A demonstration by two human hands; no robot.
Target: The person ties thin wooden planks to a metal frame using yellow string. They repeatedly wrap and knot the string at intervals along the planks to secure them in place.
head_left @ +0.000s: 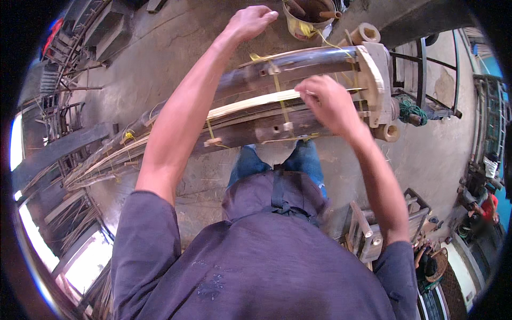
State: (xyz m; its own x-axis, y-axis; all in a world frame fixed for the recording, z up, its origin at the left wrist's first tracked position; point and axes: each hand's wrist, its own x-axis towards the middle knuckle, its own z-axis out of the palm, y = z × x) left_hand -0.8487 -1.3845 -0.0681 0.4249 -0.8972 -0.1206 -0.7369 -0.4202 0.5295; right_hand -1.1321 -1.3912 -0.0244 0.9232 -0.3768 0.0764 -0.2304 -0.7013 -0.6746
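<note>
In front of me lies a long frame of two dark bamboo poles, the far pole (304, 60) and the near pole (266, 129), joined by a pale wooden end plate (372, 80). Pale split bamboo strips (250, 104) run lengthwise between them. My left hand (253, 22) is raised beyond the far pole, near a bucket, fingers curled; anything inside them is hidden. Over the right part of the strips is my right hand (328, 101), fingers bent together at the strips; its grip is hidden. Yellow ties (281, 98) cross the frame.
Beyond the frame stands a whitish bucket (304, 26) holding bamboo pieces. A dark metal stand (424, 80) and green rope (410, 110) are at the right. Bamboo furniture (368, 229) sits lower right, planks (114, 32) upper left. Another person in red (488, 205) is at far right.
</note>
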